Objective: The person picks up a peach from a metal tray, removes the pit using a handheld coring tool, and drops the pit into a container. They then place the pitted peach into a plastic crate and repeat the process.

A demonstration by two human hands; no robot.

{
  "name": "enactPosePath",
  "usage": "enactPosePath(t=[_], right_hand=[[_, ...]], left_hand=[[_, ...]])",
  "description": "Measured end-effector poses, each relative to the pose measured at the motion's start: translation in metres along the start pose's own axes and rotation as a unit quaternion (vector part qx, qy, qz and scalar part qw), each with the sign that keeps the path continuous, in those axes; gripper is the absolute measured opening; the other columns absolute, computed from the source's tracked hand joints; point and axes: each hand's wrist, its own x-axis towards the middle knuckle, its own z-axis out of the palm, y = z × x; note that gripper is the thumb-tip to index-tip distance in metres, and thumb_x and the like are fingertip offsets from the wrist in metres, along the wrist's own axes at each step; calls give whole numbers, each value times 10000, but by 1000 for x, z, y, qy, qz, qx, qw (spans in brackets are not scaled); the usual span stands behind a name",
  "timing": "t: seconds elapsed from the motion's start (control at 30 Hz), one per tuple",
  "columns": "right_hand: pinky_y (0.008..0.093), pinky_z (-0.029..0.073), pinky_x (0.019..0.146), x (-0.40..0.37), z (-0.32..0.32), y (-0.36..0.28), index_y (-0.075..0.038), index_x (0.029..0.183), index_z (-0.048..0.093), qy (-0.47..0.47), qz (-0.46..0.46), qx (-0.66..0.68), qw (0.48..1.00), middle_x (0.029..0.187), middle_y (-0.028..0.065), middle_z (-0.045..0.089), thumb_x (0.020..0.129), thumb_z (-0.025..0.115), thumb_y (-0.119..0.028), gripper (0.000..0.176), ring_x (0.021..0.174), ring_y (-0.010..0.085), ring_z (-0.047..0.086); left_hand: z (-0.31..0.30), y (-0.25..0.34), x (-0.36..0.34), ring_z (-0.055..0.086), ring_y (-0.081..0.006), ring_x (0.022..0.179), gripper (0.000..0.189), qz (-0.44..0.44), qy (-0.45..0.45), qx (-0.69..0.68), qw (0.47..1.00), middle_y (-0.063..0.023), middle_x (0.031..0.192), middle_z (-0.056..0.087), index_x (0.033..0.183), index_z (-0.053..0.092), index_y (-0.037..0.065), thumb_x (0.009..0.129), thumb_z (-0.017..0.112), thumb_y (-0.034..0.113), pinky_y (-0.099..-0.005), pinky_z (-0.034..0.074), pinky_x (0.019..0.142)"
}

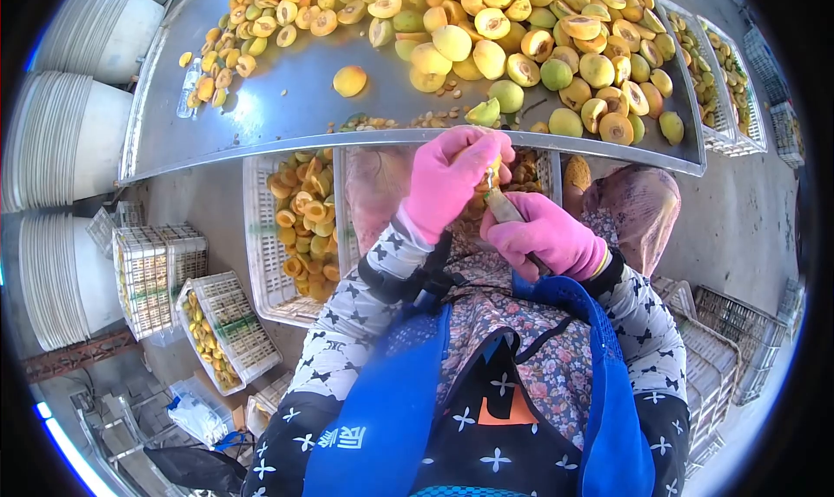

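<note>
Now: I am opening one fruit with a blade, close in front of my chest.
Left grip: my pink-gloved left hand point(447, 180) is curled shut around a small yellow apricot point(492, 167). My fingers hide most of it.
Right grip: my pink-gloved right hand point(549, 236) is wrapped tight on a short metal-bladed knife point(504, 206), with its tip up against the fruit.
Fruit's place: it sits just below the near rim of the grey sheet-metal surface point(278, 106) and above the white slatted plastic crate point(276, 301) of orange halves.
Around: a heap of whole and split yellow-green apricots point(521, 45) lies on the surface, with loose brown stones point(437, 117) along its edge.
Step, as I judge: the blade is at the seam and the fruit is not yet parted.
Next move calls for: a firm left hold, a short controlled turn of the blade, and the tip kept clear of my glove.
</note>
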Motion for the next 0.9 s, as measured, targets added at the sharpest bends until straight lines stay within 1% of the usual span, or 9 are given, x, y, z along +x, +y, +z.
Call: enactPosePath(t=[0.1, 0.23, 0.33, 0.37, 0.47, 0.63, 0.7, 0.8, 0.9], right_hand=[[230, 375, 428, 5, 0, 10, 0, 956, 590, -16, -13, -13, 1000, 619, 10, 538, 880, 617, -137, 159, 463, 94, 502], [221, 374, 438, 3, -8, 11, -2, 962, 597, -75, 4, 53, 996, 612, 2, 531, 893, 612, -127, 144, 471, 80, 489], [243, 399, 463, -1, -26, 17, -22, 965, 611, -106, 62, 27, 992, 652, 22, 560, 900, 614, -149, 143, 515, 101, 525], [274, 424, 481, -6, -25, 12, -27, 958, 612, -72, 79, -55, 993, 663, 46, 579, 896, 620, -167, 154, 534, 141, 557], [427, 489, 613, -8, -53, 43, -31, 926, 599, 28, -48, -508, 860, 736, 170, 632, 861, 653, -256, 240, 692, 356, 637], [487, 476, 672, 1, -40, 31, -26, 922, 562, 64, -77, -469, 878, 782, 222, 627, 846, 672, -296, 302, 802, 428, 626], [468, 478, 686, 5, -33, 24, -19, 963, 592, 75, -52, -466, 880, 804, 226, 638, 843, 685, -300, 319, 819, 424, 631], [444, 477, 681, 3, -34, 28, -18, 976, 606, 109, -61, -473, 872, 799, 222, 640, 842, 695, -284, 311, 810, 414, 635], [421, 479, 670, -2, -32, 22, -26, 951, 610, 131, -57, -445, 884, 792, 199, 638, 841, 699, -232, 250, 784, 397, 637]], left_hand=[[9, 1, 2, 680, -197, 704, 325, -26, 84, -29, 996, -118, 900, 692, 1018, 655, -17, 1013, 553, 291, -335, 571, 617], [-2, 6, 1, 676, -213, 715, 412, -65, -82, -145, 984, -127, 903, 688, 1017, 654, -27, 1009, 541, 370, -331, 566, 637], [-21, 19, -8, 673, -194, 761, 407, 54, -69, 87, 992, -123, 913, 693, 1003, 662, -31, 1003, 548, 360, -314, 555, 672], [-40, 35, -22, 676, -177, 826, 361, -63, -54, 73, 994, -105, 949, 704, 1046, 686, -13, 972, 605, 331, -295, 548, 738], [-127, 89, -66, 664, -150, 998, 351, -85, 61, 399, 911, -74, 1079, 704, 1165, 703, 53, 890, 730, 270, -278, 527, 865], [-142, 104, 14, 597, -232, 1161, 709, 49, 311, 367, 875, -157, 1369, 547, 1413, 511, 95, 810, 797, 332, -335, 516, 941], [-179, 74, 76, 584, -235, 1166, 732, 150, 270, 500, 809, -181, 1397, 506, 1428, 497, 110, 793, 805, 305, -336, 524, 909], [-213, 40, 131, 570, -232, 1173, 750, 32, 211, 757, 618, -194, 1409, 478, 1434, 481, 95, 774, 800, 254, -321, 525, 894], [-192, 55, 124, 555, -247, 1193, 682, -35, 194, 496, 845, -195, 1384, 494, 1434, 465, 85, 814, 728, 189, -330, 508, 931]])
